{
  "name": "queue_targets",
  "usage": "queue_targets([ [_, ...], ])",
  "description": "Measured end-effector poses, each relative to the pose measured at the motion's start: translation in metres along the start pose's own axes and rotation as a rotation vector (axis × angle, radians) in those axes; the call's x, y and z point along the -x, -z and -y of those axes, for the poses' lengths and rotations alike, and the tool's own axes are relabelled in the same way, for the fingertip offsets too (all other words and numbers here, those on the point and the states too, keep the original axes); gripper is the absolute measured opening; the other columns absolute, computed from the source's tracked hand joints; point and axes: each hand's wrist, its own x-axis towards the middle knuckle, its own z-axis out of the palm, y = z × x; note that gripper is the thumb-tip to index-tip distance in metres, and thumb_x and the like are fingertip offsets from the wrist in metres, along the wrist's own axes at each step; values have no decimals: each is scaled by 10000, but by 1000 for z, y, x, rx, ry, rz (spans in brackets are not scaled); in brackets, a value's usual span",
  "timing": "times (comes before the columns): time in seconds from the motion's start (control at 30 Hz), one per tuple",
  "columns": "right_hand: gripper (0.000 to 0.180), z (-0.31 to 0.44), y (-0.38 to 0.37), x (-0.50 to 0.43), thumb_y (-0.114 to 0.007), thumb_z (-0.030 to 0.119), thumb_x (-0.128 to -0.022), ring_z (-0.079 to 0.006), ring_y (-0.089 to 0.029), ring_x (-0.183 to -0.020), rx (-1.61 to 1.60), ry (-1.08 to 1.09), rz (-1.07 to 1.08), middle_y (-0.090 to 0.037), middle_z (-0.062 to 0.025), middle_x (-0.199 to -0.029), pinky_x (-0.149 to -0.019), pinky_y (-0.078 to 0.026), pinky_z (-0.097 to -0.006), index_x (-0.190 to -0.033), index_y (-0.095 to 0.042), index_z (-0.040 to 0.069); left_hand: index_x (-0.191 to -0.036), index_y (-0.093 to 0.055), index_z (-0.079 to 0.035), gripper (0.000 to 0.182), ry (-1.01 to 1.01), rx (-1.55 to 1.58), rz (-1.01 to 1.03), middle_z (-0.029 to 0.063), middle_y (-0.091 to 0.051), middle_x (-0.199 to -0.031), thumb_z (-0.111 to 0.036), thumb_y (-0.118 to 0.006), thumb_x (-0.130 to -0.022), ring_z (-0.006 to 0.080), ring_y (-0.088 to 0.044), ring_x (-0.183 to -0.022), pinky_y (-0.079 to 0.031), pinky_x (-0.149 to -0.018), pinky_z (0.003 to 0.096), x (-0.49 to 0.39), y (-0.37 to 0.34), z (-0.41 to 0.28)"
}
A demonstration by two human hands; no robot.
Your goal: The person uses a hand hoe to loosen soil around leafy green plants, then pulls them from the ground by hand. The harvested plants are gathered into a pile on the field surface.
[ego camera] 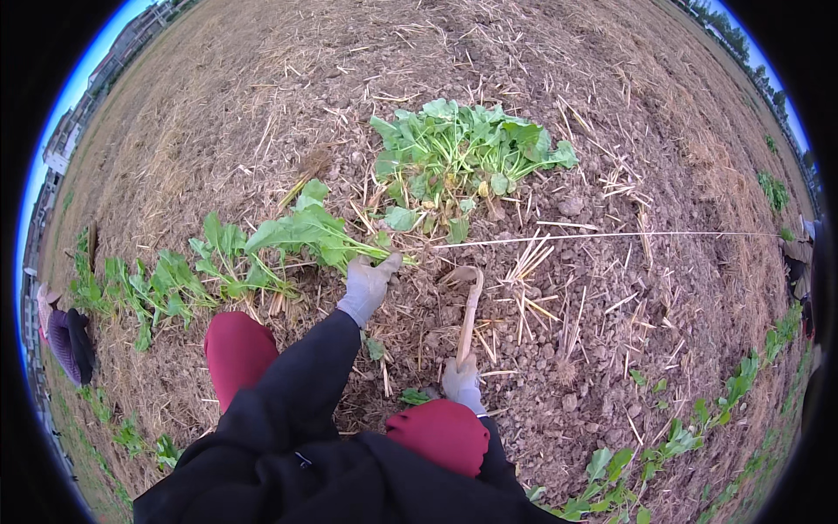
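Observation:
My gloved left hand (368, 283) grips the stem end of a leafy green seedling (304, 232), whose leaves point to the left. In my gloved right hand (463, 383) is the wooden handle of a small hand hoe (469, 314). The hoe's head rests at the broken soil (452, 298), and part of its blade is hidden there. Beyond my hands lies a heaped bunch of similar seedlings (468, 144), some with yellowed lower leaves. A pale string (609, 234) runs across the soil from near my left hand to the right.
A row of leafy plants (163, 281) extends to the left, and another planted row (674, 442) curves along the lower right. Dry straw stalks (527, 262) litter the cloddy ground. One person (65, 334) is bent over at far left; another person (799, 262) is partly visible at the right rim.

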Motion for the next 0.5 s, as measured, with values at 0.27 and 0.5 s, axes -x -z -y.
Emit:
queue_targets([
  [0.27,224,16,19,65,-585,191,-873,-261,-597,-549,-223,-35,-241,-572,-119,-634,-540,-476,-409,-957,-515,-4,-1237,-475,145,588,-81,-312,167,210,-646,-1029,-197,-762,-855,286,-637,-928,-532,-805,358,-51,-44,79],
  [0.5,204,30,39,63,-580,169,-873,-195,-603,-567,-258,17,-260,-598,-104,-674,-530,-484,-373,-946,-529,-15,-1185,-650,-44,492,-98,-1252,381,220,-678,-1057,-406,-691,-856,379,-651,-982,-510,-858,442,-42,-60,67],
])
